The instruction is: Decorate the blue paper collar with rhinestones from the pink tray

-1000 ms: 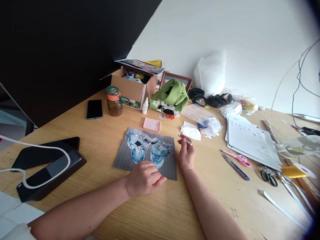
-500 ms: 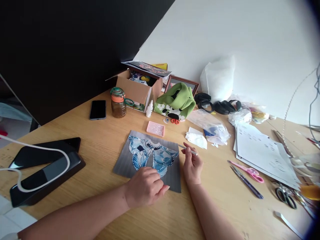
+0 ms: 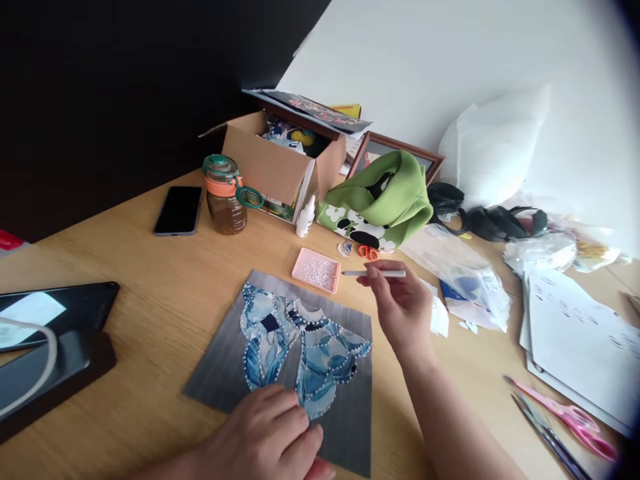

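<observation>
My right hand [image 3: 404, 303] pinches a thin white pencil-like stick [image 3: 387, 273] between thumb and fingers. Its narrow tip points left, beside the right edge of a small pink tray [image 3: 337, 287] that holds many tiny pale beads [image 3: 316, 271]. My left hand [image 3: 273, 433] rests, fingers curled, over the lower part of a grey sheet [image 3: 345, 427]; no object shows in it. On the sheet is a blue and white cape-like shape [image 3: 320, 360], its edges lined with small white beads. My left fingers hide part of its bottom.
Behind the tray stand a white dropper bottle [image 3: 305, 217], a jar [image 3: 226, 207], a cardboard box [image 3: 265, 163] and a green cloth bag [image 3: 385, 200]. Small orange scissors [image 3: 368, 253] lie nearby. Pink scissors [image 3: 570, 413] and printed papers [image 3: 580, 333] are at right, a phone [image 3: 179, 211] at left.
My right hand has moved from beside the sheet's right edge up to the pink tray, carrying the white stick. The view has shifted closer. My left hand stays on the sheet.
</observation>
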### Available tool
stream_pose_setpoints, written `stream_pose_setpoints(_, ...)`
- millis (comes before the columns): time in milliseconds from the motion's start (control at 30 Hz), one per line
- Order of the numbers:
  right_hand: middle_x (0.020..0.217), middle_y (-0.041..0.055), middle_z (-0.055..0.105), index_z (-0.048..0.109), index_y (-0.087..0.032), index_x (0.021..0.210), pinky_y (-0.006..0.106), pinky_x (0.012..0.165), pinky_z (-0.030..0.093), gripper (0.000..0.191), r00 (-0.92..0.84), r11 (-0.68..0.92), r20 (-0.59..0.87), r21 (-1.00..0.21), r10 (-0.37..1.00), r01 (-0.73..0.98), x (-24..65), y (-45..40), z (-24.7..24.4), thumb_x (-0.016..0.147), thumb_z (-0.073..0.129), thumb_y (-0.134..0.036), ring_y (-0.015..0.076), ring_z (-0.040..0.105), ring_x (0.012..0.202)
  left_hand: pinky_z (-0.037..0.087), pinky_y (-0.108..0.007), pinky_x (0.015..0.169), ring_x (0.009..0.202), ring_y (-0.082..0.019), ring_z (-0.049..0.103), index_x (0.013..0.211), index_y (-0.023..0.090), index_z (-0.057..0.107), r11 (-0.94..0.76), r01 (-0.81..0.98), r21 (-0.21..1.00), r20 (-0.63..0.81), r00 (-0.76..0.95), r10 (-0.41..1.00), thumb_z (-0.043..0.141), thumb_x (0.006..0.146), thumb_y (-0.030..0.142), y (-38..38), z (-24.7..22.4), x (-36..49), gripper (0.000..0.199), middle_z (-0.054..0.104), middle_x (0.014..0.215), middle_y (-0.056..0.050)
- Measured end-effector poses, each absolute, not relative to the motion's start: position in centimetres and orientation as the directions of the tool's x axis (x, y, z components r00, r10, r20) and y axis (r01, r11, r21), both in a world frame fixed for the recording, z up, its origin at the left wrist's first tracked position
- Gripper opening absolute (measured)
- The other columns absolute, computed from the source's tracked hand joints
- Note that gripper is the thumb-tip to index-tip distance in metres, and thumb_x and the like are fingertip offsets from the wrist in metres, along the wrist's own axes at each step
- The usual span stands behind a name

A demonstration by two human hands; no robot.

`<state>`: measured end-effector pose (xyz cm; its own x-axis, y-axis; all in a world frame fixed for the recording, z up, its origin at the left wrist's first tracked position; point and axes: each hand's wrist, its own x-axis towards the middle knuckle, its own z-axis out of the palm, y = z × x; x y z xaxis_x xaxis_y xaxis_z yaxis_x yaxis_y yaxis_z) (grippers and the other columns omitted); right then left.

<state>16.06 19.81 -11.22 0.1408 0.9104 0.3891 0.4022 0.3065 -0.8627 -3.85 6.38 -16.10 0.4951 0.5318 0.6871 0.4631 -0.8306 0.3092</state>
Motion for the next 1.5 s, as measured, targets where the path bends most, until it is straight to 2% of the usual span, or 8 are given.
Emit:
stream_pose_setpoints(133, 0.075, 0.0021, 0.070, 0.065, -0.019, 0.085, 0.031, 0.070, 0.056, 0.022, -0.005, 0.331, 0.357, -0.863, 0.934, 0.381, 16.0, 22.9, -12.7, 0.088, 0.064, -0.041, 0.0162, 0.071, 0.073, 0.051, -0.029, 0.061, 0.064, -0.015, 0.057, 0.095, 0.015, 0.065, -0.812, 0.521, 0.262, 0.743, 0.429, 0.514, 0.039, 0.101, 0.011, 7.2, -15.9, -4.0, 0.027, 0.062, 0.071, -0.001)
stream_pose_setpoints(300, 0.073, 0.0024, 0.071, 0.064, -0.019, 0.081, 0.029, 0.064, 0.052, 0.028, 0.072, 0.232, 0.294, -0.861, 0.953, 0.453, 16.8, 22.8, -15.1, 0.090, 0.060, -0.045, 0.0159, 0.069, 0.071, 0.058, -0.032, 0.079, 0.099, -0.019, 0.065, 0.104, 0.018, 0.068, -0.785, 0.592, 0.184, 0.716, 0.467, 0.520, 0.043, 0.101, 0.014, 7.3, -14.7, -6.0, 0.026, 0.070, 0.102, -0.004)
stream_pose_setpoints(533, 0.070, 0.0014, 0.070, 0.063, -0.019, 0.084, 0.030, 0.066, 0.052, 0.029, 0.161, 0.267, 0.387, -0.830, 0.908, 0.490, 17.2, 23.5, -16.5, 0.093, 0.055, -0.045, 0.0150, 0.068, 0.067, 0.045, -0.050, 0.106, 0.128, -0.030, 0.051, 0.122, 0.017, 0.064, -0.704, 0.636, 0.317, 0.587, 0.451, 0.672, 0.047, 0.103, 0.031, 6.9, -14.4, -9.4, 0.029, 0.063, 0.126, -0.007)
stream_pose_setpoints(667, 0.073, 0.0013, 0.069, 0.065, -0.018, 0.099, 0.033, 0.070, 0.053, 0.031, 0.239, 0.325, 0.470, -0.824, 0.850, 0.465, 17.8, 24.2, -17.2, 0.095, 0.053, -0.046, 0.0154, 0.068, 0.067, 0.046, -0.042, 0.107, 0.123, -0.025, 0.053, 0.116, 0.018, 0.067, -0.777, 0.551, 0.304, 0.582, 0.538, 0.609, 0.043, 0.103, 0.021, 6.5, -14.6, -9.2, 0.028, 0.066, 0.117, -0.005)
stream_pose_setpoints(900, 0.081, 0.0038, 0.071, 0.065, -0.018, 0.098, 0.034, 0.071, 0.054, 0.032, 0.213, 0.363, 0.504, -0.802, 0.837, 0.474, 18.0, 24.4, -17.9, 0.095, 0.054, -0.047, 0.0163, 0.069, 0.071, 0.052, -0.034, 0.070, 0.075, -0.018, 0.058, 0.098, 0.018, 0.067, -0.805, 0.534, 0.257, 0.552, 0.602, 0.576, 0.051, 0.096, 0.014, 5.6, -15.8, -8.2, 0.017, 0.067, 0.094, -0.004)
stream_pose_setpoints(1033, 0.075, 0.0022, 0.070, 0.065, -0.018, 0.098, 0.033, 0.073, 0.054, 0.029, 0.197, 0.367, 0.507, -0.796, 0.839, 0.482, 17.9, 24.2, -17.8, 0.096, 0.052, -0.045, 0.0160, 0.070, 0.072, 0.051, -0.034, 0.071, 0.074, -0.019, 0.056, 0.103, 0.015, 0.067, -0.793, 0.544, 0.275, 0.519, 0.611, 0.598, 0.040, 0.100, 0.015, 5.7, -14.9, -8.2, 0.027, 0.064, 0.088, -0.005)
stream_pose_setpoints(1200, 0.081, 0.0036, 0.070, 0.064, -0.019, 0.097, 0.031, 0.072, 0.054, 0.029, 0.196, 0.351, 0.485, -0.807, 0.852, 0.474, 17.8, 24.1, -17.5, 0.096, 0.050, -0.044, 0.0149, 0.069, 0.073, 0.051, -0.034, 0.079, 0.085, -0.020, 0.056, 0.115, 0.017, 0.064, -0.715, 0.622, 0.319, 0.298, 0.651, 0.698, 0.033, 0.106, 0.023, 5.4, -14.5, -8.6, 0.033, 0.064, 0.092, -0.003)
stream_pose_setpoints(1500, 0.078, 0.0015, 0.069, 0.064, -0.021, 0.099, 0.031, 0.072, 0.055, 0.026, 0.173, 0.379, 0.484, -0.823, 0.858, 0.424, 17.8, 24.2, -17.8, 0.097, 0.049, -0.042, 0.0145, 0.068, 0.073, 0.048, -0.028, 0.078, 0.081, -0.016, 0.055, 0.110, 0.017, 0.066, -0.717, 0.609, 0.341, 0.346, 0.627, 0.697, 0.037, 0.106, 0.025, 6.2, -14.5, -8.4, 0.030, 0.062, 0.085, 0.000)
